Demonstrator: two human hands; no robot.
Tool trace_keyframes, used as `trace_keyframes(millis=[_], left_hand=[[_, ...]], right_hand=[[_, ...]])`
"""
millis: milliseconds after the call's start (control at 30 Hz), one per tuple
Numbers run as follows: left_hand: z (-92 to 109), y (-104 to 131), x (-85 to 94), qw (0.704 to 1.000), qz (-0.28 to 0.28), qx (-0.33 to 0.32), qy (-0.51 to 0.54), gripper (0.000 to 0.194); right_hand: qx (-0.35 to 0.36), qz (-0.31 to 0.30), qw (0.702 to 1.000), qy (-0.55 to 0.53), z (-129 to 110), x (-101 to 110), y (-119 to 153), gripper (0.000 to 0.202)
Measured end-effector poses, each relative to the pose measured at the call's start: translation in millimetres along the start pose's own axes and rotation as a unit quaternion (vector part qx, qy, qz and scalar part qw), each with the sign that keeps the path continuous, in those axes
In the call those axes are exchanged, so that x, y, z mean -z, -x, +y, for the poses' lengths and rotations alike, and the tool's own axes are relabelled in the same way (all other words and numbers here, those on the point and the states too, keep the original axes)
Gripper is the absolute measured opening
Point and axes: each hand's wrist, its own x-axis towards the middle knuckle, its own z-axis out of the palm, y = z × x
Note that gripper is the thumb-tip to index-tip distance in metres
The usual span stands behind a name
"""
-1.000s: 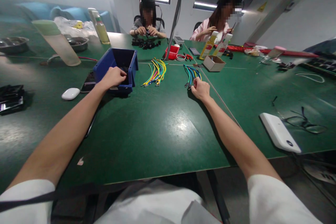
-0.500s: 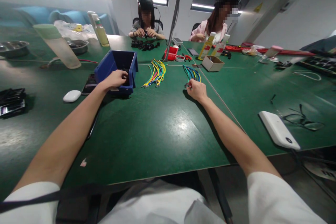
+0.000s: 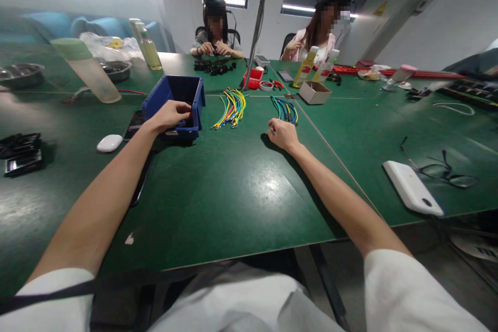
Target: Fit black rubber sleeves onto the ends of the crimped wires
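My left hand (image 3: 170,115) reaches over the near side of a blue plastic bin (image 3: 173,134), its fingers drawn together beside the bin's right wall. Whatever lies between those fingertips is hidden, and the bin's contents are mostly covered by the hand. My right hand (image 3: 283,134) is low over the green table, fingers curled; I cannot make out anything in them. Just beyond it lies a bundle of blue, green and yellow wires (image 3: 286,108). Between the two hands rests another bundle, mostly yellow and green wires with metal end terminals (image 3: 234,106).
A metal pole (image 3: 257,31) rises behind the wires, near a red box (image 3: 254,79). A small cardboard box (image 3: 314,94) stands right of them, before bottles. A white power bank (image 3: 412,187) and glasses (image 3: 447,174) lie right. Two people sit opposite.
My right hand has shifted a little left and nearer, away from the blue and green wires. My left hand stays in the bin, its fingers slightly raised towards the right wall.
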Motion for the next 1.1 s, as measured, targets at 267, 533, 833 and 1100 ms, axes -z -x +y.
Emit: trace_keyframes(millis=[267,533,833,1100], left_hand=[[-5.4,-1.2,1.7,0.999,0.019,0.02,0.036,0.032],[-13.4,-7.8,0.8,0.997,0.057,0.04,0.034,0.014],[-21.7,-8.0,0.7,0.997,0.037,0.003,0.064,0.018],[-30.0,-12.0,-1.7,0.997,0.047,0.024,0.047,0.037]], right_hand=[[0.011,-0.017,1.0,-0.012,-24.4,4.6,-11.2,0.027],[0.038,-0.071,0.997,0.004,-55.2,6.5,-39.2,0.028],[-0.002,-0.136,0.989,0.063,-66.5,-2.8,-89.7,0.031],[-0.033,-0.151,0.984,0.086,-65.8,-16.2,-124.3,0.041]])
